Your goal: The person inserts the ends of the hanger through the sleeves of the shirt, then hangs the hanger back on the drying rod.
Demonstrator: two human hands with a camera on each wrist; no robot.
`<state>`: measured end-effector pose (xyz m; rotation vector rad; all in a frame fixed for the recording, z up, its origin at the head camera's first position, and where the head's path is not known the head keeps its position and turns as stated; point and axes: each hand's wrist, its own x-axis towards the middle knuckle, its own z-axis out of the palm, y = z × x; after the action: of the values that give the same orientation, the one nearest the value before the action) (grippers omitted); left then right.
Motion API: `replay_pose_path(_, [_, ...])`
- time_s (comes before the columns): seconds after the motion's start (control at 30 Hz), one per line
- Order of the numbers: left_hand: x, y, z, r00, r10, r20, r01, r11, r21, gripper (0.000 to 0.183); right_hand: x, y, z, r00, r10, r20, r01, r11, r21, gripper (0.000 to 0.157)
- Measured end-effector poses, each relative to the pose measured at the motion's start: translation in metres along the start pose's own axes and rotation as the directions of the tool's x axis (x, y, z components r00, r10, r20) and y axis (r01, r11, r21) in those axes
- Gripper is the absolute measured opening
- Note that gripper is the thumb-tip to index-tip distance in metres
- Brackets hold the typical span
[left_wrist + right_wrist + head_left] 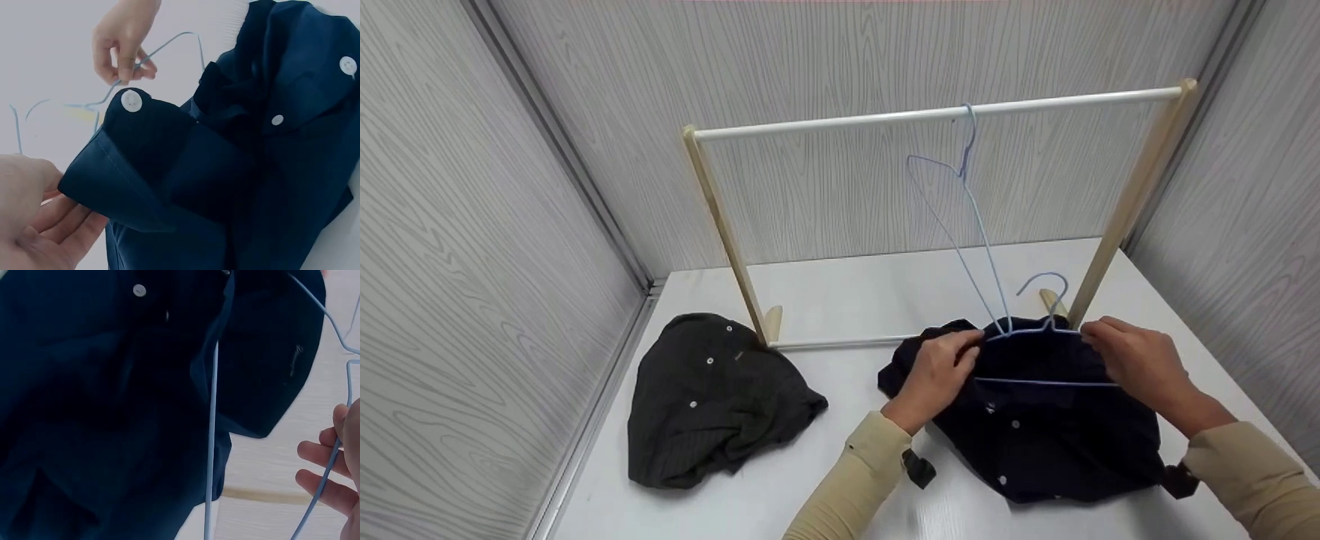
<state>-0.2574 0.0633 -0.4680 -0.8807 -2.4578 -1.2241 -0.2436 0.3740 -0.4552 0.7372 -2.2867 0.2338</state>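
With the navy shirt [1057, 442] on the tabletop [847, 300] pinched at one edge by the left hand [939, 373] and the blue hanger [213, 422] gripped by the right hand [1144, 369], best to ease them together gently, without snagging the buttons [1015, 424].

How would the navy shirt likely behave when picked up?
The navy shirt would probably sag, since its cloth lies in loose folds. It is likely light for its size, the fabric looking thin at the edge that the left hand pinches. It might slide on the blue hanger that the right hand holds: its wire looks smooth.
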Motion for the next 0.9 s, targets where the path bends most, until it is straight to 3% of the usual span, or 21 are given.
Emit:
replay_pose_path(0.17, [-0.003, -0.005, 0.004, 0.998, 0.065, -0.020, -0.063, 0.994, 0.087, 0.032, -0.003, -0.004, 0.003, 0.999, 0.035, -0.008, -0.034, 0.999, 0.012, 0.022])
replay_pose_path(0.3, [-0.006, -0.013, 0.005, 0.994, 0.074, -0.081, -0.054, 0.972, 0.230, 0.036, -0.005, -0.006, 0.004, 0.999, 0.035, -0.027, -0.035, 0.999, 0.026, 0.026])
replay_pose_path(0.43, [-0.009, -0.020, 0.008, 0.995, 0.065, -0.076, -0.039, 0.955, 0.294, 0.041, -0.008, -0.008, 0.005, 0.999, 0.018, -0.041, -0.017, 0.999, 0.030, 0.031])
replay_pose_path(0.63, [-0.006, -0.018, 0.010, 0.994, 0.055, -0.099, -0.030, 0.972, 0.235, 0.030, -0.007, -0.016, 0.009, 0.998, -0.007, -0.060, 0.009, 0.999, 0.039, 0.029])
replay_pose_path(0.9, [0.003, -0.008, 0.012, 0.979, 0.155, -0.134, -0.136, 0.981, 0.141, 0.019, -0.002, -0.026, 0.015, 0.995, 0.005, -0.098, 0.005, 0.995, 0.098, 0.031])
